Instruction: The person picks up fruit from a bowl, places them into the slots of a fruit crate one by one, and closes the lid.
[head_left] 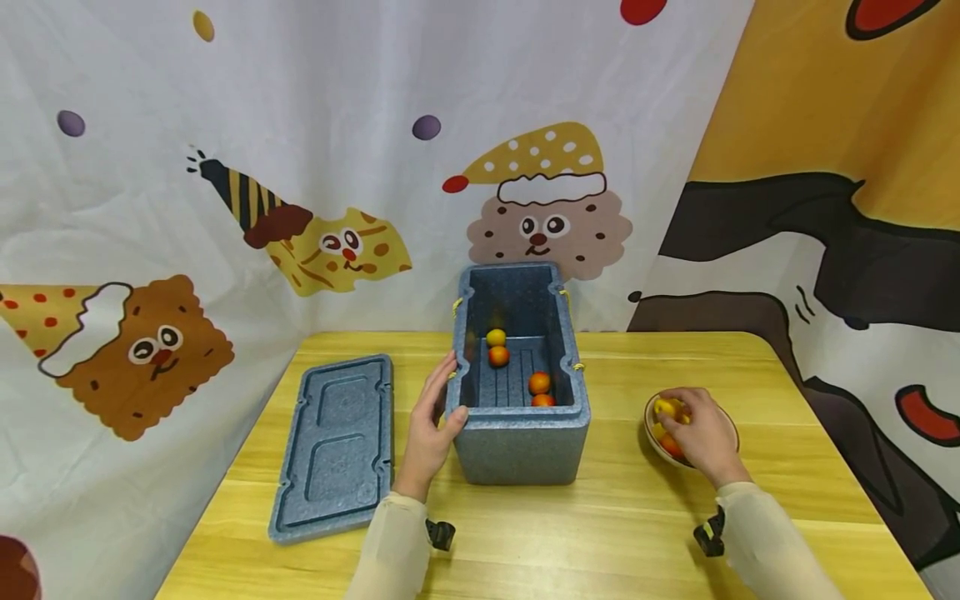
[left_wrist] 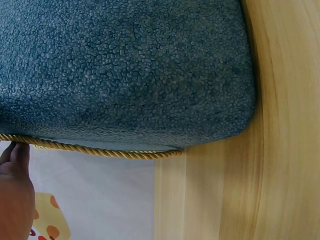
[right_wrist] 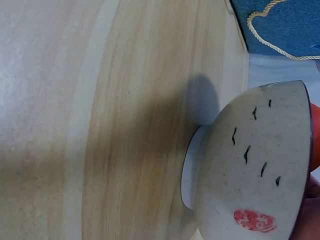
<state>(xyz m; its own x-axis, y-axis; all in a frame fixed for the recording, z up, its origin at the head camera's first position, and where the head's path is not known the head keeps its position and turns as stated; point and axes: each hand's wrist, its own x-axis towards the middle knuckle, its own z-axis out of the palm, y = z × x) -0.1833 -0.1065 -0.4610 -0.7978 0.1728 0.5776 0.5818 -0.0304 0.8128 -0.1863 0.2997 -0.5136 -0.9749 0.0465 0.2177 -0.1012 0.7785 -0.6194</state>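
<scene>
A blue-grey foam box (head_left: 521, 454) with yellow rope handles stands lidless in the middle of the table. Inside it lie a yellow fruit (head_left: 496, 337) and a few orange fruits (head_left: 539, 383). My left hand (head_left: 431, 425) rests against its near left corner, thumb at the front rim and fairly straight fingers along the side. To the right is a pale bowl (right_wrist: 250, 155) with small dark marks and a red print. Reaching into it, my right hand (head_left: 703, 433) pinches a small yellow fruit (head_left: 663, 407). Below the hand, an orange fruit (head_left: 671, 446) shows in the bowl.
The box's flat lid (head_left: 337, 450) lies left of the box, with two recessed panels. A wooden table (head_left: 622, 533) carries everything. Behind it hangs a printed cloth (head_left: 337, 108) with cartoon figures, close to the box's far end.
</scene>
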